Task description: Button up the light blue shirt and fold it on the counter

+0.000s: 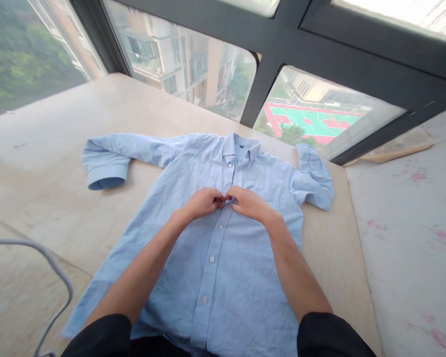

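A light blue button-up shirt [193, 277] lies flat, front up, on a beige stone sill [52, 163], collar toward the window. Its left sleeve stretches out to the left with the cuff folded; the right sleeve bends up near the window frame. My left hand [202, 202] and my right hand [250, 203] meet at the shirt's button strip in the chest area. Both pinch the fabric there with fingers curled. A ring shows on my left hand. Several white buttons run down the strip below my hands.
Large windows with a dark frame [267, 64] rise just behind the sill. A grey wire hanger [55, 277] juts in at the lower left. A floral mattress [412, 238] lies to the right. A wooden hanger [397, 152] rests near the window at the right.
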Motion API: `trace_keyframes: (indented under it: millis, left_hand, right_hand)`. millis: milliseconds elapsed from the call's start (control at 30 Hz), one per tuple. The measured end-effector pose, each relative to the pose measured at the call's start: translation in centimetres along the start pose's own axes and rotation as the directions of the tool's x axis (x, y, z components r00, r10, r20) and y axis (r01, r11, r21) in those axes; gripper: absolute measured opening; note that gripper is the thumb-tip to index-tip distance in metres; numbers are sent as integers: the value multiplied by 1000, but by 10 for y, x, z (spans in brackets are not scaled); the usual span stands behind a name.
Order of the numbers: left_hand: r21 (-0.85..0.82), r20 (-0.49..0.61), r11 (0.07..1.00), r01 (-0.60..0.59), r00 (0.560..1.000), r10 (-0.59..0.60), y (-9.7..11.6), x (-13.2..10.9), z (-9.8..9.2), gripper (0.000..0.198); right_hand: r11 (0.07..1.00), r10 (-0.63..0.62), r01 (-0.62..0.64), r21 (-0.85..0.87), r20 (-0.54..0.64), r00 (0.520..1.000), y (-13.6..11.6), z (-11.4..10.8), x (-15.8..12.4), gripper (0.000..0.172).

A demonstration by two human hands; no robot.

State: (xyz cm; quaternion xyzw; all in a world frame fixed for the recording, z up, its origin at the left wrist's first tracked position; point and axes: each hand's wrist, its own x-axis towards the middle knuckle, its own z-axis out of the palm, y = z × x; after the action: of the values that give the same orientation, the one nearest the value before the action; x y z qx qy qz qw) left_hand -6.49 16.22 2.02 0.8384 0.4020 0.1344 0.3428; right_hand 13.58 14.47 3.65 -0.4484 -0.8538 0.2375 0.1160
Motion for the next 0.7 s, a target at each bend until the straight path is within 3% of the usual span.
trace_keyframes:
  millis: [233, 400, 567, 700]
  left_hand:
    - [49, -113, 999, 10, 994, -4, -2, 3, 5, 16]
    - [18, -164, 999, 28, 986, -25, -1, 1, 9, 17]
    - [-27, -172, 999, 45, 984, -49, 2, 0, 8, 16]
    - [-85, -126, 991, 108, 985, -118, 8, -2, 4, 16]
  right_hand:
    - [989, -114, 107, -104, -67, 991, 5, -2, -8, 19]
    - [966, -228, 193, -173, -212, 950, 12, 14, -14, 22]
    - [946, -295, 237, -222, -279, 914, 14, 25, -16, 26]
    - [928, -338, 276, -251, -250, 907, 11, 17, -17, 27]
